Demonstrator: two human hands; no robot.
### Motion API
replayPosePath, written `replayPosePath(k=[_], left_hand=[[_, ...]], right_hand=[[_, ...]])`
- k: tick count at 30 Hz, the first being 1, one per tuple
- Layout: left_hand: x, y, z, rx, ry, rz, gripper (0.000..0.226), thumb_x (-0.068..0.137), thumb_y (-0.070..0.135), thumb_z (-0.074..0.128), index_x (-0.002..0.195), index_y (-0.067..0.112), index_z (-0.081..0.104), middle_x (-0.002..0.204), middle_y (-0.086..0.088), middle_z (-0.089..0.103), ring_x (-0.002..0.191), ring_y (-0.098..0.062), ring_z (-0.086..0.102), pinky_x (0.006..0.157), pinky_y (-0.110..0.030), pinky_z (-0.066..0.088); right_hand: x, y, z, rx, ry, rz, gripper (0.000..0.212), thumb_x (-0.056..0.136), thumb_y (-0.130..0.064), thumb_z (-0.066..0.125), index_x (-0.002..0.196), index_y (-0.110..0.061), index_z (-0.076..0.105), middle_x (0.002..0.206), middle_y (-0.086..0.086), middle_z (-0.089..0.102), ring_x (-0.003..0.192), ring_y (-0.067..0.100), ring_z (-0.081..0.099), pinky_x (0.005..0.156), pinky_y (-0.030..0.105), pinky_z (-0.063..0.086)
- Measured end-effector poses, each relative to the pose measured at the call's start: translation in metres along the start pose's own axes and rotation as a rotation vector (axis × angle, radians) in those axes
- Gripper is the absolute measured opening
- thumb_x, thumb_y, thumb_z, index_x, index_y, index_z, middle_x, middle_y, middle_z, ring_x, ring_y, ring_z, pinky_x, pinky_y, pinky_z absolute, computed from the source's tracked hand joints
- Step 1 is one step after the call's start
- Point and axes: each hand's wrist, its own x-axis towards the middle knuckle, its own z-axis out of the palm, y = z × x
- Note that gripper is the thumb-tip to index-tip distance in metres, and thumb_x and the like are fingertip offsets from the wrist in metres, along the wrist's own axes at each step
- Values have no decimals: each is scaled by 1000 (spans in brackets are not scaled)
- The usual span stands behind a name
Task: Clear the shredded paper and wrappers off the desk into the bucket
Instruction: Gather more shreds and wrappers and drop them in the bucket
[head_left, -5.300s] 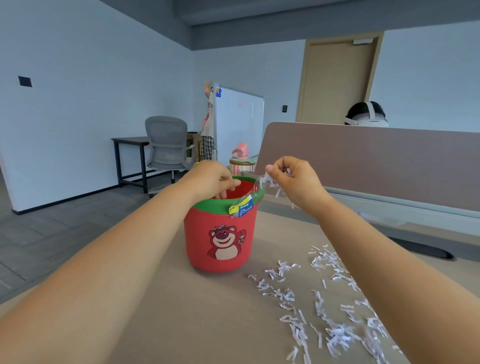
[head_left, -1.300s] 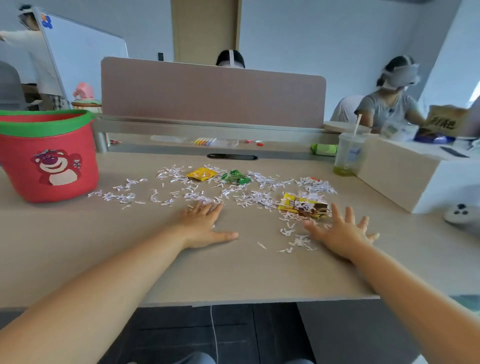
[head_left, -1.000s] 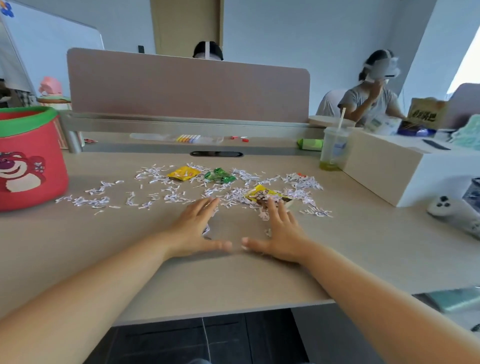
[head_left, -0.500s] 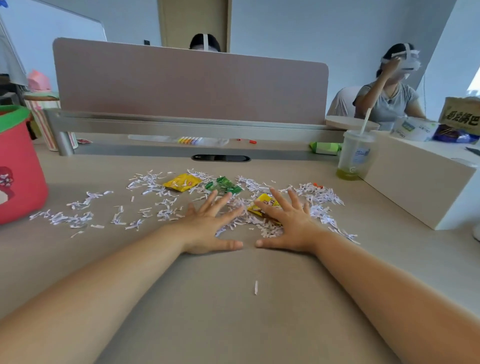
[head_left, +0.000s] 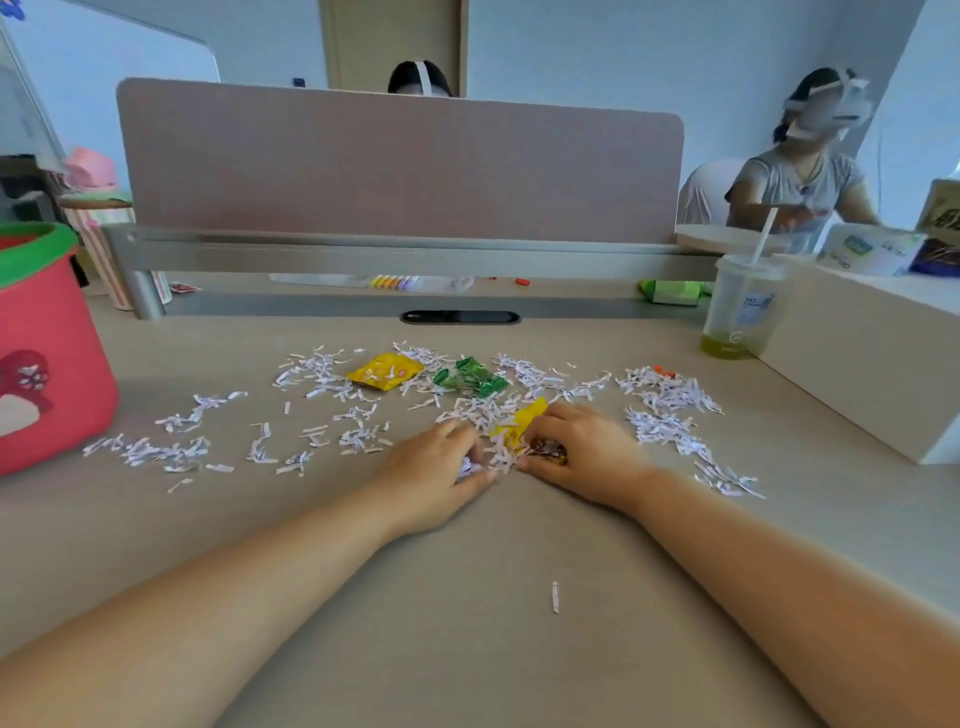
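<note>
Shredded white paper (head_left: 332, 387) lies scattered across the middle of the beige desk (head_left: 467, 597). A yellow wrapper (head_left: 384, 371) and a green wrapper (head_left: 470, 378) rest among the shreds farther back. My left hand (head_left: 434, 470) and my right hand (head_left: 582, 454) sit side by side on the desk, fingers curling inward around a small heap of shreds. My right hand closes on a yellow and brown wrapper (head_left: 522, 421). The red bucket (head_left: 49, 358) with a green rim stands at the far left edge.
A plastic cup with a straw (head_left: 744, 312) stands at the back right beside a white box (head_left: 878, 358). A pink partition (head_left: 400, 161) closes off the back of the desk. Two people sit beyond it. One lone shred (head_left: 555, 596) lies near me.
Both hands lay flat with spread fingers half a second ago; now the fingers have curled in and bunched shreds and the yellow and brown wrapper between them.
</note>
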Motion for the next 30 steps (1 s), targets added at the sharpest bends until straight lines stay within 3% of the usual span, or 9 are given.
replayPosePath(k=[6, 9, 11, 14, 18, 22, 26, 30], left_hand=[[-2, -1, -7, 23, 79, 38, 33, 95, 38, 39, 87, 12, 57, 91, -16, 64, 87, -33, 58, 63, -33, 34], [-8, -18, -26, -131, 168, -8, 38, 95, 37, 39, 72, 11, 53, 64, -7, 55, 70, -31, 54, 58, -31, 28], [-12, -34, -47, -162, 245, -60, 39, 95, 35, 40, 63, 14, 45, 54, 1, 42, 63, -27, 47, 57, -32, 27], [-23, -59, -85, -182, 401, -111, 40, 94, 33, 41, 68, 4, 52, 57, -9, 45, 62, -29, 45, 59, -35, 34], [-46, -96, -140, -106, 591, -180, 42, 94, 33, 40, 67, 3, 50, 53, -8, 45, 60, -31, 45, 57, -35, 27], [-73, -131, -196, -34, 751, -244, 41, 95, 28, 42, 57, 12, 42, 48, 0, 37, 58, -29, 40, 54, -33, 15], [-89, -164, -250, 52, 898, -284, 40, 96, 28, 40, 73, 2, 59, 70, -20, 62, 77, -37, 57, 61, -33, 26], [-94, -201, -284, 82, 832, -385, 47, 96, 34, 36, 51, 18, 34, 52, -2, 38, 66, -32, 45, 58, -33, 22]], right_hand=[[17, -21, -11, 140, 52, 58, 30, 85, -41, 58, 79, -12, 63, 71, 6, 61, 68, 24, 54, 62, 31, 43], [37, -44, -24, 286, 147, 68, 28, 84, -35, 60, 73, -9, 63, 62, 11, 58, 56, 20, 46, 56, 29, 41], [55, -65, -33, 381, 177, 43, 27, 84, -31, 62, 62, -14, 58, 54, 5, 52, 49, 15, 39, 52, 25, 37], [86, -102, -43, 515, 229, 6, 36, 82, -27, 64, 50, -26, 48, 46, -4, 41, 40, 11, 32, 43, 13, 29], [128, -159, -48, 694, 263, -82, 25, 83, -26, 63, 63, -10, 62, 51, 3, 50, 37, 5, 40, 38, 8, 32], [170, -213, -52, 810, 296, -163, 24, 84, -27, 62, 62, -17, 59, 44, 1, 46, 25, 6, 38, 29, 13, 32], [211, -261, -61, 870, 358, -236, 19, 82, -26, 64, 67, -15, 62, 45, -2, 46, 32, 3, 40, 34, 9, 31], [241, -295, -66, 935, 339, -272, 19, 82, -29, 64, 70, -14, 63, 47, -2, 45, 32, 5, 39, 40, 18, 35]])
